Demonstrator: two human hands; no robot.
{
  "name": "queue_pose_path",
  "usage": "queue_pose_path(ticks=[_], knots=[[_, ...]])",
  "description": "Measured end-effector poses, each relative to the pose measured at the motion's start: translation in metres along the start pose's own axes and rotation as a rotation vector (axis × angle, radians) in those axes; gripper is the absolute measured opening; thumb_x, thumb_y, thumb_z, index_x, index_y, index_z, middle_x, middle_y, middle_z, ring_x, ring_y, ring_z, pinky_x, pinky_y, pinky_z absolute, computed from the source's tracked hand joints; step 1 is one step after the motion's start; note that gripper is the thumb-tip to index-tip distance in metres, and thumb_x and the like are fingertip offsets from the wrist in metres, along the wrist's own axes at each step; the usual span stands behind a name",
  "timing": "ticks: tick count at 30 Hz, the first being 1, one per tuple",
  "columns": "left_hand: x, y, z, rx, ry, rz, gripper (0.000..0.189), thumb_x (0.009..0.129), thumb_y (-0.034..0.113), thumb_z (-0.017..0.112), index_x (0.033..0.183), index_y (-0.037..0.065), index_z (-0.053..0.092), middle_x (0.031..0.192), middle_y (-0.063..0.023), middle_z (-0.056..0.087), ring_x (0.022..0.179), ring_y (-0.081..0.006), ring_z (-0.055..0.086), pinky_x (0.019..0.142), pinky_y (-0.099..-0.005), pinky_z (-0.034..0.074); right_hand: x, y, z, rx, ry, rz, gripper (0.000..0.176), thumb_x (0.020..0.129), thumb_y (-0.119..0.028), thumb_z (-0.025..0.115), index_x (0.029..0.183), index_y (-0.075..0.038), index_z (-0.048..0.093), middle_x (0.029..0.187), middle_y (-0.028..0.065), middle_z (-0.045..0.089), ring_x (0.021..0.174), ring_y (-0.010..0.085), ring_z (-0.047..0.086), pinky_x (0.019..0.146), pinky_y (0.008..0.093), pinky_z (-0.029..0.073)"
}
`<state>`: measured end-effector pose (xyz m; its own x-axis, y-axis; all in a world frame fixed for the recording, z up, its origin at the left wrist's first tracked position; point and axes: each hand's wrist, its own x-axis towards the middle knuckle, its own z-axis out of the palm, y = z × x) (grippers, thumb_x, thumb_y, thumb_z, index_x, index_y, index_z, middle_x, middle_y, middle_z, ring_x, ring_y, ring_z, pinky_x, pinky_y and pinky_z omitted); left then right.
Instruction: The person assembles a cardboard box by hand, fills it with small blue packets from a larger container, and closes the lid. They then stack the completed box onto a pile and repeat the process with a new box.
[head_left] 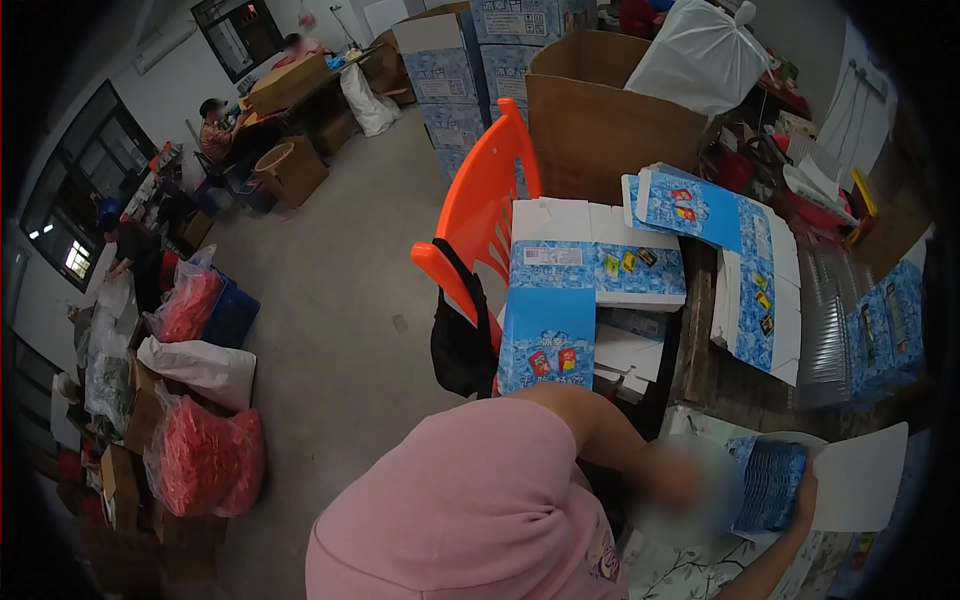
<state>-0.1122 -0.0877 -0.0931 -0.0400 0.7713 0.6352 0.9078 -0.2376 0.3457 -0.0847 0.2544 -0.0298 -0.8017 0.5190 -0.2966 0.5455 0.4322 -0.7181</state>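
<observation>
On the right, a tight row of blue printed packets (pixel 770 487) with ridged edges lies beside a white cardboard flap (pixel 862 478). My right hand (pixel 806 497) curls round the far end of these packets, fingers partly hidden. At the near end, my left hand (pixel 672 478) is blurred, so its fingers cannot be made out. Both hands are over a table surface with a leafy pattern (pixel 690 575). My pink sleeve (pixel 450 490) covers the lower middle of the view.
Flat blue-and-white cartons (pixel 548 325) lie by an orange chair (pixel 480 190) with a black bag (pixel 462 340). More flat cartons (pixel 755 270) are stacked to the right. A large cardboard box (pixel 610 125) stands behind. Other people work at far tables on the left, near red bags (pixel 205 455).
</observation>
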Motion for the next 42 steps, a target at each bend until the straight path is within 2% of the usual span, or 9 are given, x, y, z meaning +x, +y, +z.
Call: queue_pose_path(ticks=[26, 33, 35, 42], knots=[[-0.001, 0.000, -0.001, 0.019, 0.002, -0.001, 0.014, 0.063, 0.017, 0.061, 0.061, 0.007, 0.052, 0.067, -0.0074, 0.053, 0.065, -0.0273, 0.055, 0.055, -0.0390, 0.045, -0.009, -0.007, 0.006, 0.060, -0.006, -0.058, 0.059, 0.095, -0.047, 0.032, 0.082, 0.005, 0.059, 0.076, 0.0083, 0.057, 0.069, 0.0165, 0.050, 0.071, 0.0311, 0.042], [-0.001, 0.000, -0.001, 0.003, 0.011, -0.007, 0.014, 0.063, 0.017, 0.061, 0.061, 0.007, 0.051, 0.066, -0.0078, 0.053, 0.064, -0.0279, 0.055, 0.055, -0.0389, 0.045, -0.003, -0.003, 0.003, 0.016, 0.020, 0.011, 0.058, 0.095, -0.046, 0.033, 0.081, 0.004, 0.058, 0.074, 0.0081, 0.056, 0.067, 0.0165, 0.049, 0.071, 0.0308, 0.042], [-0.001, 0.000, -0.001, -0.001, 0.013, -0.008, 0.014, 0.063, 0.016, 0.061, 0.061, 0.007, 0.052, 0.066, -0.0079, 0.053, 0.064, -0.0280, 0.055, 0.056, -0.0390, 0.045, 0.000, 0.000, -0.002, -0.024, -0.055, 0.008, 0.061, 0.093, -0.049, 0.033, 0.093, 0.005, 0.061, 0.082, 0.0114, 0.059, 0.074, 0.0190, 0.052, 0.078, 0.0323, 0.041], [0.000, 0.001, -0.003, 0.002, 0.017, -0.003, 0.014, 0.062, 0.016, 0.061, 0.061, 0.006, 0.052, 0.065, -0.0081, 0.053, 0.064, -0.0284, 0.055, 0.056, -0.0386, 0.045, 0.009, 0.014, 0.001, 0.065, -0.007, -0.027, 0.057, 0.093, -0.048, 0.034, 0.081, 0.002, 0.059, 0.073, 0.0067, 0.054, 0.069, 0.0171, 0.047, 0.075, 0.0328, 0.041]])
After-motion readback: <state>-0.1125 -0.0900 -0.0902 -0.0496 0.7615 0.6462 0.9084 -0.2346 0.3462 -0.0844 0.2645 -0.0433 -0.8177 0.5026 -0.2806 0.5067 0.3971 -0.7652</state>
